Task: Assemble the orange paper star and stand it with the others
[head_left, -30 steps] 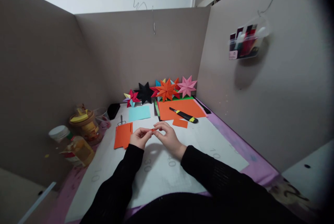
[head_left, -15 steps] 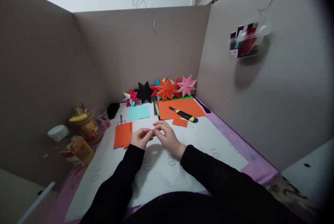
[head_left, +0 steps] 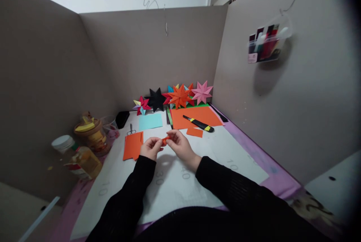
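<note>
Between my two hands is a small piece of orange paper (head_left: pixel 164 141), mostly covered by fingers; it looks folded or curled. My left hand (head_left: pixel 151 147) pinches its left end with thumb and forefinger. The other end is in the closed fingertips of my right hand (head_left: pixel 180 145). Both hands are raised over the white marked mat (head_left: pixel 203 181). Just left of my left hand lie orange paper sheets (head_left: pixel 132 146). Beyond my right hand is a small orange paper rectangle (head_left: pixel 194 132). A black and yellow utility knife (head_left: pixel 199 123) rests on a large orange sheet (head_left: pixel 180 116).
Folded paper stars, among them an orange star (head_left: pixel 180 96), a black star (head_left: pixel 156 99) and a pink star (head_left: pixel 202 92), lean along the back wall. Scissors (head_left: pixel 131 131) and a light blue sheet (head_left: pixel 150 121) lie behind my left hand. A glue bottle (head_left: pixel 81 161) stands at left.
My fingers have spread slightly apart, and more of the orange paper shows between them. The things on the table have stayed in place.
</note>
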